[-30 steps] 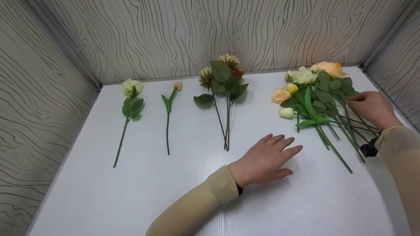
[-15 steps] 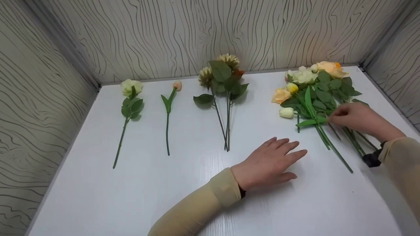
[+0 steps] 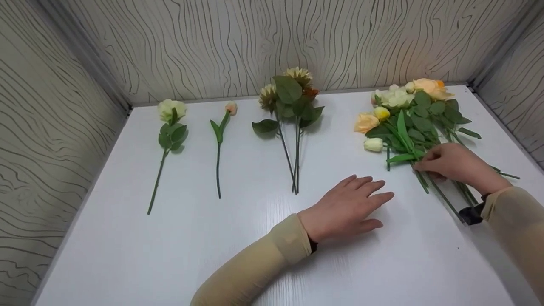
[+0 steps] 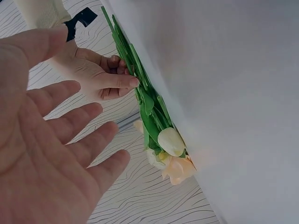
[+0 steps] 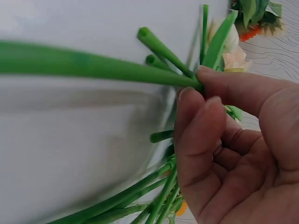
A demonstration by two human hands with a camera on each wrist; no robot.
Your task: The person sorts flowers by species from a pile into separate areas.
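Right hand (image 3: 457, 166) lay on flower pile (image 3: 408, 123), thumb and fingers (image 5: 198, 121) pinching one green stem (image 5: 93, 65) near its cut end; other stems loose under palm. Pinched stem's long axis ran from hand toward far wall, blooms at far end, cut end toward person. Left hand (image 3: 346, 208) flat on white table (image 3: 170, 255), fingers spread and straight, holding nothing, just left of pile. Further left of it: sunflower bunch (image 3: 291, 97), tulip bud (image 3: 230, 108), pale rose (image 3: 171, 109), all heads toward far wall

The room is bright and soft shadows lie under the arms. The table (image 3: 170, 238) shines a little. Up close, a green stem (image 5: 84, 65) looks blurry.
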